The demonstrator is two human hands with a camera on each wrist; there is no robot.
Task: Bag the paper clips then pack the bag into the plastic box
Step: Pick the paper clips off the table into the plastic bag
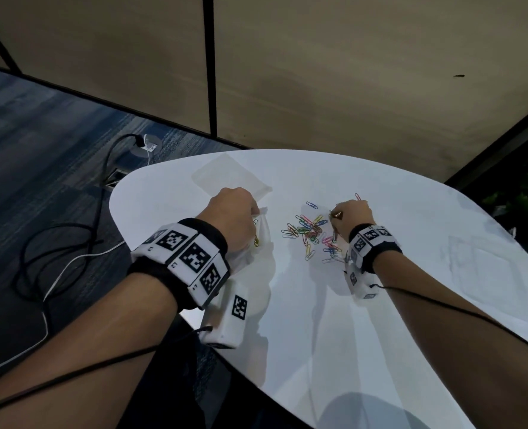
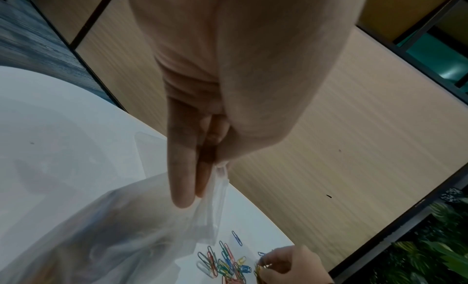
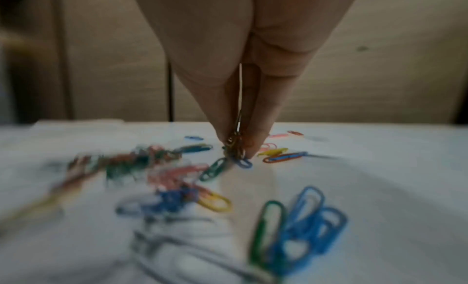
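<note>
A: Where do things stand?

B: The left hand (image 1: 231,212) pinches the rim of the clear plastic bag (image 2: 121,234) near the table's (image 1: 380,305) left edge; a few clips already show through it. The right hand (image 1: 354,216) has its fingertips (image 3: 253,146) closed on a small bunch of paper clips (image 3: 235,146) at the far side of the loose pile (image 1: 310,232) mid-table.

A: And the plastic box?

B: The clear plastic box (image 1: 230,176) sits just beyond the left hand, towards the far left edge. Nothing seems to be in it yet.

A: What might go wrong?

B: I'd say the bunch is the risk: clips snag one another, so a trailing one could drop off on the way to the bag. The bag's mouth looks slack too, held at only one spot, so clips may hit the film and scatter across the table. Strays near the edge could slide to the floor.
</note>
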